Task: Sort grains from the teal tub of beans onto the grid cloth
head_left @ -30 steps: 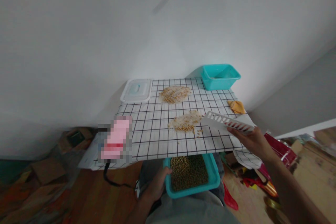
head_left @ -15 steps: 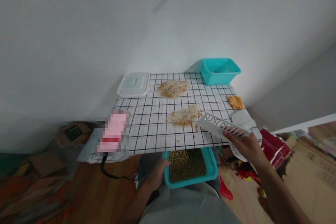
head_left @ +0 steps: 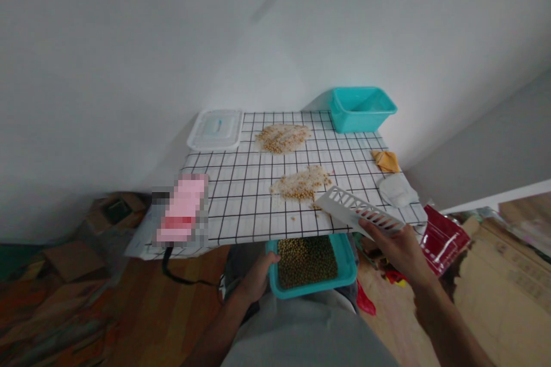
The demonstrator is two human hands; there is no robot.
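Note:
My right hand (head_left: 398,243) is closed on the near end of a white slotted plastic panel (head_left: 340,209). The panel tilts low over the table, its far end close to a pile of pale grains mixed with yellowish beans (head_left: 303,183). Below the table's front edge, my left hand (head_left: 259,272) grips the left rim of a turquoise tub (head_left: 349,275). Inside that tub lie yellowish and dark green beans (head_left: 307,264), and the table edge covers its far side. A second grain-and-bean pile (head_left: 283,139) is farther back.
The table wears a white cloth with black grid lines (head_left: 241,195). Another turquoise tub (head_left: 362,117) stands at back right, a white lid (head_left: 216,129) at back left. A yellow cloth (head_left: 386,161) and white cloth (head_left: 396,191) lie right; a blurred-out pink object (head_left: 184,206) is left.
The slotted panel and my right hand have shifted slightly left relative to the table, and the panel appears more tilted. My left hand keeps its hold on the tub. The whole view has shifted a little.

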